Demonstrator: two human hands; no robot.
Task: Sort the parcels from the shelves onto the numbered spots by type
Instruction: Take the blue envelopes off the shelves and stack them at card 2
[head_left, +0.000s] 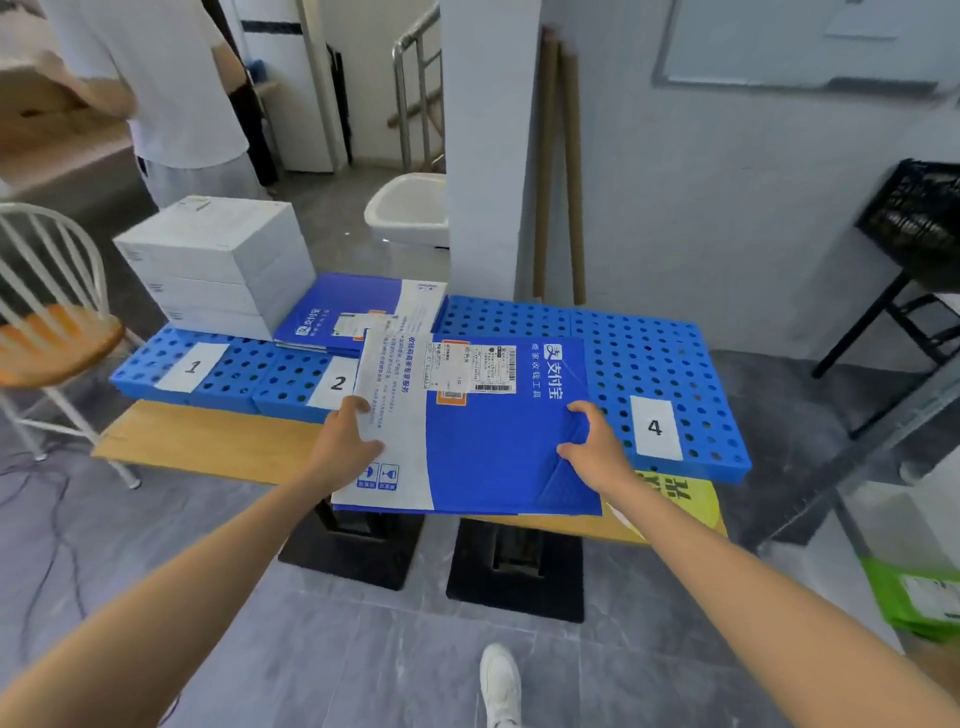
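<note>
- Fingers (357, 408) of left hand (348, 441) curled onto the white left edge of a flat blue-and-white parcel (493, 447), thumb pressed on its top face: clamped on it.
- Fingers (584, 409) of right hand (592, 449) bent over the parcel's blue right edge, thumb on top as well: also clamped on it.
- Parcel held flat and level between both hands, printed side up with shipping labels showing, over the blue perforated panel (649, 353) between the label 2 (337, 383) and the label 4 (654, 427); near edge hanging past the front of the wooden desk (208, 441). Resting on the panel or just above it: cannot tell.
- Stack of white boxes (218, 260) behind the label 1 (193, 367).
- Stack of matching blue flat parcels (348, 306) behind label 2, just beside the white boxes and partly under the held parcel's far corner.
- Yellow parcel (680, 493) tucked under the panel's near right corner.
- Green parcel (914, 597) low at the right.
- White wooden chair (47, 332) left of the desk.
- Another person (171, 78) standing beyond the boxes.
</note>
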